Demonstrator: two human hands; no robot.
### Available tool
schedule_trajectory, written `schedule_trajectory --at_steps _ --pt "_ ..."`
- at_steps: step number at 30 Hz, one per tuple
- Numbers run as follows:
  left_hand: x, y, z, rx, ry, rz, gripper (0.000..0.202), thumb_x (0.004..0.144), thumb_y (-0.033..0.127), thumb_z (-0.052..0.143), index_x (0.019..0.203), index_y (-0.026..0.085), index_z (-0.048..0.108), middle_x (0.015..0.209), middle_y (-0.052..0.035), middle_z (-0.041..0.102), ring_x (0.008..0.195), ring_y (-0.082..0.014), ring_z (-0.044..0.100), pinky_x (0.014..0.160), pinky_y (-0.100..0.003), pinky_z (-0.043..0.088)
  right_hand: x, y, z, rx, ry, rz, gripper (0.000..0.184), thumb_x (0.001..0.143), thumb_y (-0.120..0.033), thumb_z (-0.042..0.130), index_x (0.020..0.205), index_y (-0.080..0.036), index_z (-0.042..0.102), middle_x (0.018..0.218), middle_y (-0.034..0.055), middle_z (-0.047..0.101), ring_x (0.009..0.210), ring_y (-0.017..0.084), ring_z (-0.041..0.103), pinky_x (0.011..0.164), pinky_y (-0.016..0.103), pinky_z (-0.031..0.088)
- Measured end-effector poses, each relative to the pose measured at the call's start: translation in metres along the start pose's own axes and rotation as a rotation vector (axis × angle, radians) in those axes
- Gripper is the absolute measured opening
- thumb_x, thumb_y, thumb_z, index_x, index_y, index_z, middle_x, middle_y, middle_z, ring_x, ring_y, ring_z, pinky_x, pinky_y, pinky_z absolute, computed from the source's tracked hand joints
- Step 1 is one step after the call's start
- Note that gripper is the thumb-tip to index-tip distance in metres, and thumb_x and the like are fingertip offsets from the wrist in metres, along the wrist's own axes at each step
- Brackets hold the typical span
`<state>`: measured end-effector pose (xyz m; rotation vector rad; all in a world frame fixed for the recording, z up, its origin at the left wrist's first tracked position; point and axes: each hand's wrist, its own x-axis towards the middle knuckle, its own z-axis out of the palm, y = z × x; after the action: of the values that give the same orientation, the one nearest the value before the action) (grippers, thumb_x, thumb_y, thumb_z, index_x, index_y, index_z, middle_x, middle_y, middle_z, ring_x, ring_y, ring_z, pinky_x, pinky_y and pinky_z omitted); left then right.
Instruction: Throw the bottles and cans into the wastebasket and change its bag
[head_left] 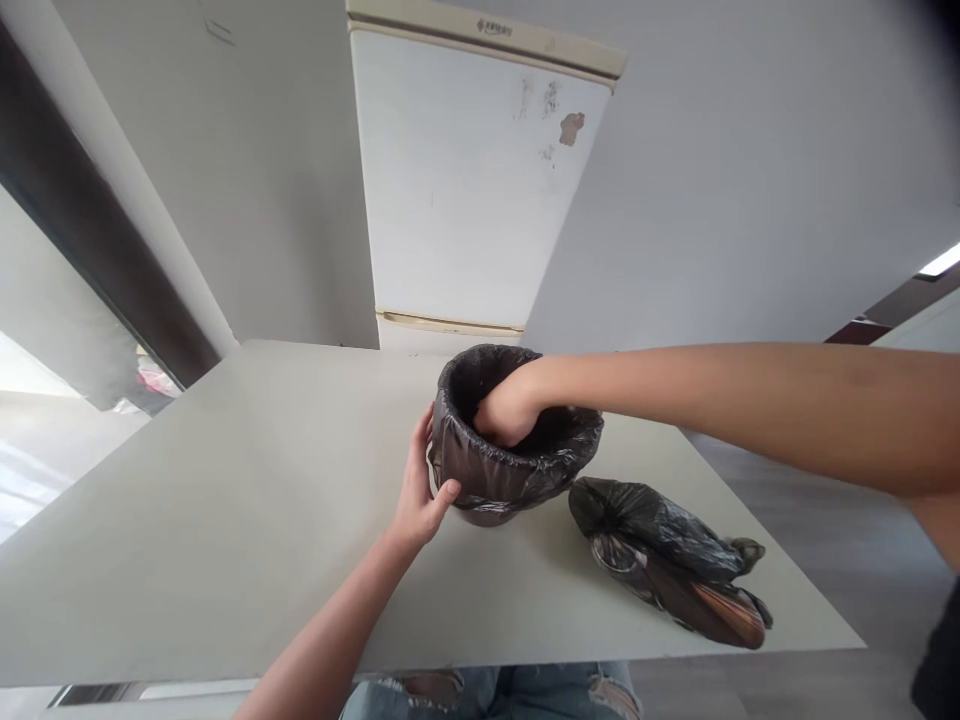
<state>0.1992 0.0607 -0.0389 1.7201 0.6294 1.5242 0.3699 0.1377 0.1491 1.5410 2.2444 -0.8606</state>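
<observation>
A small round bin [487, 500] stands on the grey table [225, 520], lined with a black plastic bag [525, 470] folded over its rim. My left hand [421, 480] grips the bin's left side, thumb in front and fingers around the wall. My right hand [510, 410] reaches down inside the bin from the right, pressing into the liner; its fingers are hidden by the bag. A tied, filled black rubbish bag [667, 560] lies on the table just right of the bin.
A white refrigerator [472, 180] stands against the grey wall behind the table. A dark window frame [90, 230] runs along the left. The table's near edge is close to my knees in torn jeans [495, 695].
</observation>
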Motion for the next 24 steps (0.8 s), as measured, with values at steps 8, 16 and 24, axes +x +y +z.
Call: schedule_trajectory --at_steps 8,16,24 --pt "-0.003 0.004 0.000 0.034 0.052 0.017 0.090 0.095 0.069 0.058 0.167 0.026 0.025 0.171 -0.0156 0.031 0.159 -0.0397 0.029 0.130 -0.057 0.027 -0.117 0.014 -0.047 -0.045 0.411 -0.240 0.030 0.097 -0.046 0.063 0.110 -0.024 0.079 0.105 0.0038 0.078 0.098 0.023 0.069 0.095 0.036 0.050" --pt "-0.009 -0.003 0.005 0.059 -0.038 -0.047 0.109 0.082 0.068 0.076 0.167 0.027 0.023 0.165 -0.0172 0.039 0.153 -0.0418 0.039 0.126 -0.058 0.035 -0.122 0.091 0.042 0.768 0.652 -0.047 0.065 0.103 -0.073 0.035 0.148 -0.032 0.057 0.157 0.0057 0.055 0.151 0.031 0.043 0.124 0.046 0.037" --pt "-0.011 -0.013 0.004 0.144 -0.017 -0.046 0.108 0.080 0.060 0.082 0.166 0.025 0.027 0.164 -0.0179 0.041 0.154 -0.0415 0.037 0.126 -0.056 0.036 -0.117 0.088 0.084 1.233 0.479 -0.039 0.070 0.100 -0.079 0.028 0.137 -0.030 0.062 0.142 0.0094 0.066 0.131 0.031 0.059 0.107 0.045 0.052"
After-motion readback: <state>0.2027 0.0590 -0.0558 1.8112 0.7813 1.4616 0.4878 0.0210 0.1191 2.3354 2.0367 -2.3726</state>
